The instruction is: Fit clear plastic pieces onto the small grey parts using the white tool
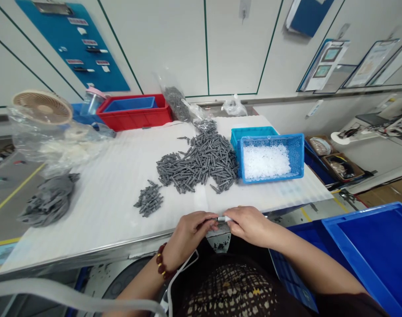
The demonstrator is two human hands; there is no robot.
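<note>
My left hand (196,229) pinches one end of a small grey plastic part (220,219) at the table's front edge. From the other side my right hand (249,224) grips a small white plastic piece (228,218) at the part's other end; the two meet in line. Beyond my hands lies a large heap of ribbed grey plastic parts (201,158). A smaller pile of grey parts (148,199) sits to its left. Many small white pieces (266,162) fill a blue bin (272,179) on the right.
A teal bin (254,131) stands behind the blue one. Farther back are a red bin (138,118) and bagged parts (177,103). A grey cloth (52,200) and a beige fan (42,107) are at left. Blue trays (376,246) stand at lower right.
</note>
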